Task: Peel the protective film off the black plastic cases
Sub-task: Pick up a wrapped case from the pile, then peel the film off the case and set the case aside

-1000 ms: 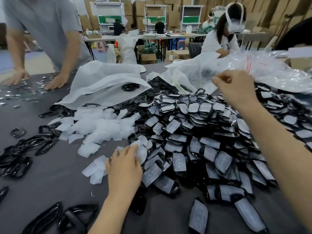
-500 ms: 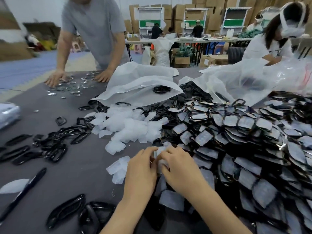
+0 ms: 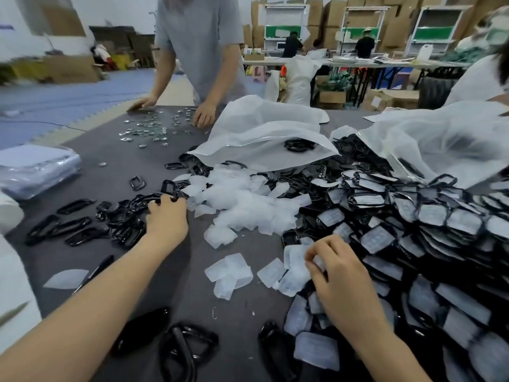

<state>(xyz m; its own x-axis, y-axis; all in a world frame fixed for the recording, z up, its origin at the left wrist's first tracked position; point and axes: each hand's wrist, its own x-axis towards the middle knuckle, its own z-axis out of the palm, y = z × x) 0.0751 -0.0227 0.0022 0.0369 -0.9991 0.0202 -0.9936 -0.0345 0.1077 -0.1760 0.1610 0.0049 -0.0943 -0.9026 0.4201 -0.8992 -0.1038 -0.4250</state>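
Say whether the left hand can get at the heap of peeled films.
Likely yes: the left hand rests on the bare black cases right beside the heap of peeled films, and nothing stands between them.

Left hand (image 3: pixel 165 216) outstretched, right hand (image 3: pixel 341 268) pinching

Grey table (image 3: pixel 110 150) holds black cases (image 3: pixel 429 219), peeled film (image 3: pixel 242 199), metal parts (image 3: pixel 148 130).

Glossy black plastic cases (image 3: pixel 124 227), frosted translucent film pieces (image 3: pixel 242 199), matt grey tabletop (image 3: pixel 110 150).
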